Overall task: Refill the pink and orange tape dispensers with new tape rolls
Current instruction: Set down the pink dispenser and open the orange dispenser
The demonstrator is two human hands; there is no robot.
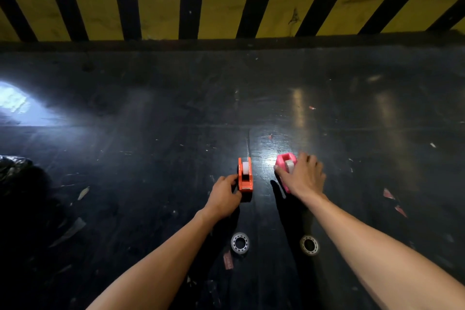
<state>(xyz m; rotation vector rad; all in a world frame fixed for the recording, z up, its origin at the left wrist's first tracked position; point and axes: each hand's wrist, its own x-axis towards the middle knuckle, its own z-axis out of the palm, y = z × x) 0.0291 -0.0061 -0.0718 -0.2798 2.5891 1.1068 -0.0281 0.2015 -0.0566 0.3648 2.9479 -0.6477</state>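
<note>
Your left hand [224,194] is curled against the near left side of the orange tape dispenser [245,176], fingers touching its body; whether you truly grip it or just steady it is hard to say. Your right hand [303,175] is wrapped over the pink tape dispenser [285,165], thumb on its left face, fingers draped across the right, a real grasp. The pink one stands just to the right of the orange one, a little apart, both on the dark scuffed floor [151,133].

Each dispenser shows a whitish roll seated in its cradle. Are those the old rolls or the fresh ones? From here you can't tell.

Nearer to you than the orange dispenser, two tape rolls lie flat on the floor: the left roll [240,243] almost straight behind it, the right roll [309,245] behind the pink one. Neither is touched.

My read: if those floor rolls are the new stock, nothing is swapped yet and both refills lie ahead. If they're the spent ones, you're nearly finished.
</note>
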